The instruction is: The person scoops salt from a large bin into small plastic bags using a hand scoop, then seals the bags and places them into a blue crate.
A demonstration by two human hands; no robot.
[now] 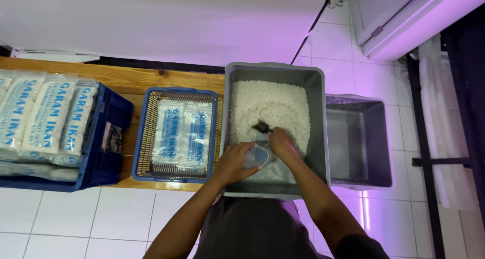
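Step in hand, as I read it: filling a clear plastic bag with coarse white salt from the grey tub. Bag sits low inside the tub at its near edge, mouth up, between both hands.

Left hand: fingers curled around the bag's left side and rim, closed on the plastic, holding the mouth open. Thumb side faces the bag; fingertips partly hidden behind the film.

Right hand: closed around the handle of a small dark scoop, fingers wrapped tight, no gap visible. Scoop blade is touching the salt just beyond the bag mouth, at the near end of the heap. Can't tell whether the scoop is loaded.

Fill level: bag looks partly filled, but the film is glary, hard to be sure.

Next move would call for: tipping the scoop over the bag mouth without spilling onto the bare tub floor, left hand keeping the rim wide and steady.

Around: blue mesh basket just left of the tub, two filled printed salt packets lying flat in it. Far left, dark blue crate stacked with more packets. Both on a wooden bench. Second grey tub right of the first, nothing visible in it. White tile floor below.
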